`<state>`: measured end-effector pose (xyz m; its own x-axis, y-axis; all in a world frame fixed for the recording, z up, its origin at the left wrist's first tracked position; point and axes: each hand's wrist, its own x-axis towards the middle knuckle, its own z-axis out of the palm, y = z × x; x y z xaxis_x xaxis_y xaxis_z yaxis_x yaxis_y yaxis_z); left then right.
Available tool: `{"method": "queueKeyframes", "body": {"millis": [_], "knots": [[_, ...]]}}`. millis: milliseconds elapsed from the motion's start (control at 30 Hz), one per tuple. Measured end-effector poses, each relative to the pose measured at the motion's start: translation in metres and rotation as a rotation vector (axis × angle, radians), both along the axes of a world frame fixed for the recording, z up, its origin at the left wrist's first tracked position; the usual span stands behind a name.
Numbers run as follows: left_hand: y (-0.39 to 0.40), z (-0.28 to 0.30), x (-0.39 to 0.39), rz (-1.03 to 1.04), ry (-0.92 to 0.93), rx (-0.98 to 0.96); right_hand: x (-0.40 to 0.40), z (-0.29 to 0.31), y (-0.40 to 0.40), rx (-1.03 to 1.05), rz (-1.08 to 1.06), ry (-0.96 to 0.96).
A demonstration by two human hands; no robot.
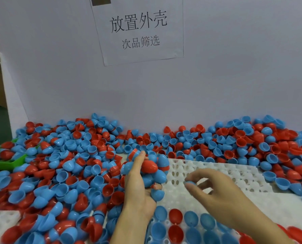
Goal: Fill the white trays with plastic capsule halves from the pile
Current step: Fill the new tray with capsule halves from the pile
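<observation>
A big pile of red and blue capsule halves covers the table from left to right. A white tray with rows of round pockets lies in front of me; its near rows hold several blue and red halves, its far rows are bare. My left hand cradles a bunch of blue and red halves at the tray's left edge. My right hand hovers over the tray and pinches one blue half between thumb and fingers.
A white board with a printed paper sign stands behind the pile. A green scoop lies half buried at the left. Another white tray pokes out at the lower left.
</observation>
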<state>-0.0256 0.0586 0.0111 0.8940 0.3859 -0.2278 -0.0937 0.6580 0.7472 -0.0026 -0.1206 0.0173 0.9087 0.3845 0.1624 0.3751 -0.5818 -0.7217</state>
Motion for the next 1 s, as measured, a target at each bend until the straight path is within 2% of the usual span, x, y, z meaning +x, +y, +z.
{"method": "queueKeyframes", "body": {"millis": [100, 233, 400, 600, 733, 1000], "knots": [[0.000, 0.000, 0.000, -0.012, -0.013, 0.009, 0.002, 0.008, -0.014, 0.297, -0.006, 0.134], [0.000, 0.000, -0.001, -0.005, 0.003, 0.020, 0.005, 0.010, -0.021, 0.578, -0.009, 0.245], [-0.001, 0.001, -0.002, -0.010, 0.002, 0.025, 0.009, 0.008, -0.023, 0.783, -0.053, 0.234], [-0.004, 0.003, -0.004, -0.011, 0.001, 0.024, 0.007, 0.011, -0.019, 0.852, 0.011, 0.191], [-0.004, 0.004, -0.004, -0.007, -0.004, 0.023, 0.006, 0.012, -0.018, 0.771, 0.127, 0.243], [-0.004, 0.004, -0.005, -0.019, 0.007, 0.014, 0.005, 0.008, -0.018, 0.650, -0.004, 0.170]]}}
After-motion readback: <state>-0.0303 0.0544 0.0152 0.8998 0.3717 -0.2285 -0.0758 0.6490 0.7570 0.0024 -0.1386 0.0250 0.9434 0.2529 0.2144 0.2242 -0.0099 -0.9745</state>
